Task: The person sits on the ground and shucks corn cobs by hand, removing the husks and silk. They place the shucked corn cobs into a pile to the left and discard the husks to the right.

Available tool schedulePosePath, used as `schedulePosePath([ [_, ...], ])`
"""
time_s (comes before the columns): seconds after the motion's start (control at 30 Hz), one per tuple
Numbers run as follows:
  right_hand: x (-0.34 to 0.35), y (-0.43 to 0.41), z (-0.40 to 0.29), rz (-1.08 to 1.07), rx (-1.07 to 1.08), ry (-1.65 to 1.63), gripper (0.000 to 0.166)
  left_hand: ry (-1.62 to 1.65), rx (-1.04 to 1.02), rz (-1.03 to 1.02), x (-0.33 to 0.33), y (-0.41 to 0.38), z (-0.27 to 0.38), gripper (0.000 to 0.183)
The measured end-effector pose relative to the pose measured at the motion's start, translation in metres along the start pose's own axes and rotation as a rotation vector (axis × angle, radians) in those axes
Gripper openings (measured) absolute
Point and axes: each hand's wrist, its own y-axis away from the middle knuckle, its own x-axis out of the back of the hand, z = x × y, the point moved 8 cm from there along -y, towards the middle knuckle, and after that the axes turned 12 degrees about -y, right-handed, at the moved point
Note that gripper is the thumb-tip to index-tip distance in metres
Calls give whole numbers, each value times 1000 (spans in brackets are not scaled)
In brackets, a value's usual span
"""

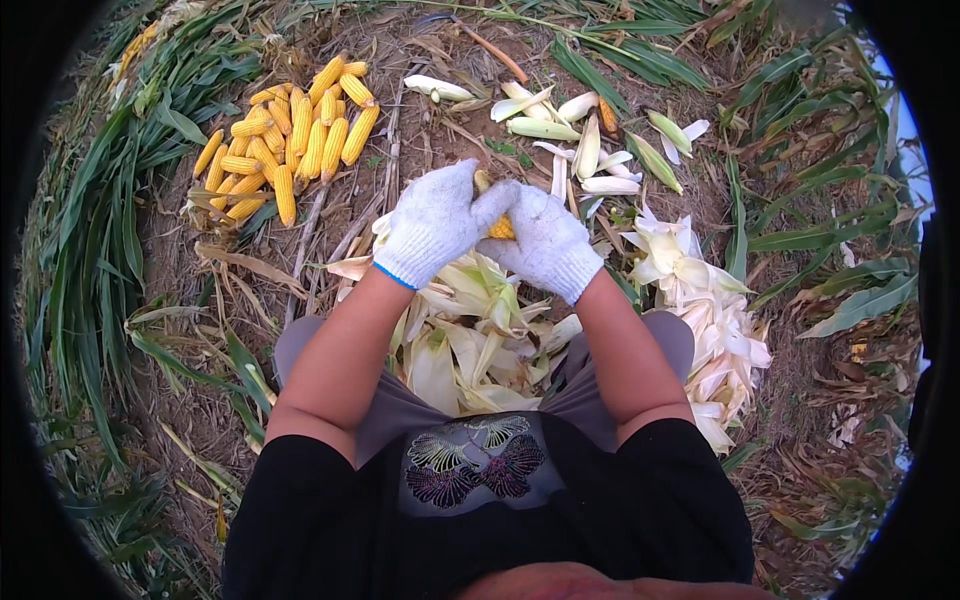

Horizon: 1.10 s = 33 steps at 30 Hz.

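Observation:
My left hand (442,217) and my right hand (541,234), both in white knitted gloves, meet in front of me around one yellow corn cob (500,226). Part of the cob shows between them; the gloves hide the rest. A bit of pale husk shows at the outer side of my left hand. Beneath the hands, between my knees, lies a heap of stripped corn husks (457,349). Husked yellow cobs (300,131) are piled ahead on the left. Ahead on the right, several ears in husk (544,129) lie scattered on the soil.
A second heap of pale husks (712,315) lies beside my right knee. A tool with a wooden handle (491,49) rests on the ground at the far side. Cut green corn stalks and leaves (97,225) cover the left; more leafy stalks (832,217) stand or lean at the right.

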Motion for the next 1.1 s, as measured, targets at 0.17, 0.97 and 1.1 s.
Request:
schedulePosePath([
  [0.17,30,15,-11,419,187,-257,62,796,146,133,-7,-7,-28,45],
  [0.97,-24,-11,37,405,-65,-1824,43,603,115,358,-33,-11,-40,50],
  [1.1,-12,-4,48,542,-174,-1579,51,555,252,-254,-35,12,-2,59],
])
